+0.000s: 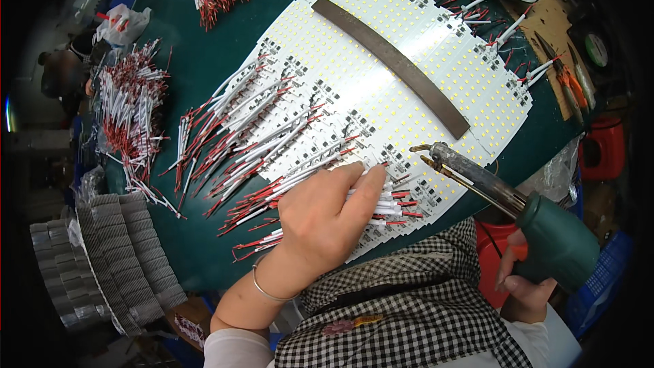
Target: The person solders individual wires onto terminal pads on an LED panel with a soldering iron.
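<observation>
Head view: grips the green soldering gun [560,244] in the right hand [523,292], fingers wrapped around the handle, pointing the bent metal tip [420,148] left over the white LED boards [436,41], near the lower end of the curved brown bar [395,65]. Cannot see contact between tip and board. Rests the left hand [323,215] over the red-and-white wires [386,210] on the near part of the boards, thumb and forefinger almost together beside a red wire end; cannot make out whether pinching a wire or just touching. Shows more wires [235,157] fanned leftward from the boards onto the dark green table [204,259], plus a wire heap [133,92] at far left, stacked grey strips [126,252] at lower left, and orange-handled pliers [569,85] at upper right.
</observation>
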`<state>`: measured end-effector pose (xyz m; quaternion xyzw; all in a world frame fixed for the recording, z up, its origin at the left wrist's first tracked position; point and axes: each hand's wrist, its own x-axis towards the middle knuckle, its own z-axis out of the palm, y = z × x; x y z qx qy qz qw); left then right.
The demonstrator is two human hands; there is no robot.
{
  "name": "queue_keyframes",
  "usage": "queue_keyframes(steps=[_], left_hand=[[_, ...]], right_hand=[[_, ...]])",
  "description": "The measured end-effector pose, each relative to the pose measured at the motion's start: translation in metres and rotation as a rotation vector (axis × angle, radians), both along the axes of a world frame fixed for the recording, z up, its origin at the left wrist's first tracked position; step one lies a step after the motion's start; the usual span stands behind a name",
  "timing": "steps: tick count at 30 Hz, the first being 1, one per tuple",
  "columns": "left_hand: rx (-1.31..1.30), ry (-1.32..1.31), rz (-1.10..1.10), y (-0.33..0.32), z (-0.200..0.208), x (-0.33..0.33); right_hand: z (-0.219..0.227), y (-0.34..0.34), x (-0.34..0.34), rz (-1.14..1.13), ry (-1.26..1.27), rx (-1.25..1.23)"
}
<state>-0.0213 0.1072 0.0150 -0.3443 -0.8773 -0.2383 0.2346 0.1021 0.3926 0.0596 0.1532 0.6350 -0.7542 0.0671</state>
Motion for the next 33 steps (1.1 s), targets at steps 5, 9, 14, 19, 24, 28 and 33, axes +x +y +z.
queue_keyframes(steps=[5, 9, 14, 19, 24, 28, 33], left_hand=[[-0.016, -0.040, -0.026, -0.002, -0.002, 0.000], [-0.021, -0.038, -0.030, -0.002, -0.003, 0.000], [-0.032, -0.065, -0.036, 0.000, -0.002, 0.001], [-0.004, -0.071, -0.046, -0.001, -0.005, 0.002], [-0.017, -0.092, -0.031, 0.001, -0.005, 0.003], [-0.036, -0.121, -0.017, 0.004, 0.000, 0.006], [-0.006, -0.116, -0.024, 0.003, -0.003, 0.008]], right_hand=[[0.001, -0.003, -0.001, -0.013, -0.026, -0.009], [-0.018, 0.009, 0.007, 0.095, 0.115, 0.089], [-0.026, 0.014, 0.010, 0.157, 0.208, 0.140], [-0.033, 0.027, 0.022, 0.288, 0.203, 0.544], [-0.008, -0.001, 0.002, 0.058, -0.002, 0.035], [-0.027, 0.008, 0.015, 0.083, 0.116, 0.161], [-0.023, 0.019, 0.006, 0.402, 0.218, 0.408]])
